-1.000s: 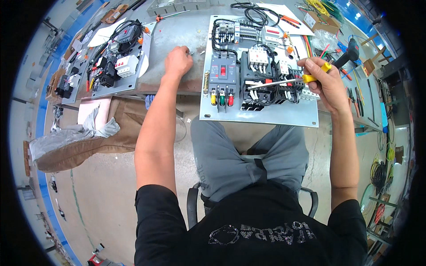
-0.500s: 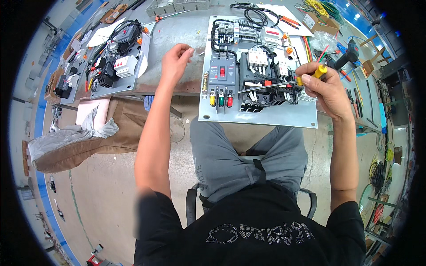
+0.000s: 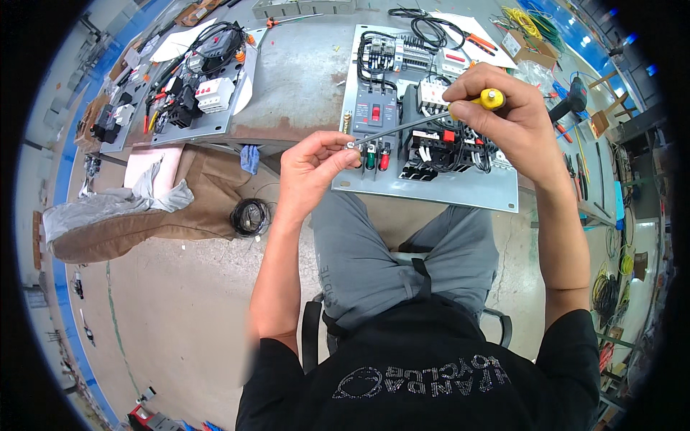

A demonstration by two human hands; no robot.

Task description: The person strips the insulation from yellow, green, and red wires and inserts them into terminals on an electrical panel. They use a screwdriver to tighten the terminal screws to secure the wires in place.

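My right hand (image 3: 514, 118) grips a yellow-handled screwdriver (image 3: 491, 100), its long metal shaft slanting down to the left across the panel. At the shaft's tip, my left hand (image 3: 310, 171) pinches a small silver screw (image 3: 351, 145) between thumb and fingers. Beneath both hands lies a grey metal mounting plate (image 3: 460, 195) carrying electrical parts. Among them are a grey circuit breaker (image 3: 376, 113) with a red toggle, and green and red sleeved terminals (image 3: 384, 156) below it. Black contactors (image 3: 424, 154) with wires sit to the right, partly hidden by my right hand.
Another wired plate (image 3: 205, 133) rests on the bench to the left. Orange-handled pliers (image 3: 481, 44) lie at the back, with a black power drill (image 3: 573, 99) at the right. A brown cloth-covered seat (image 3: 144, 230) stands left, beside a black wire coil (image 3: 250, 217).
My left hand has come in from beside the panel to the screwdriver's tip, closing on a small screw. My right hand has shifted up and left with the screwdriver.
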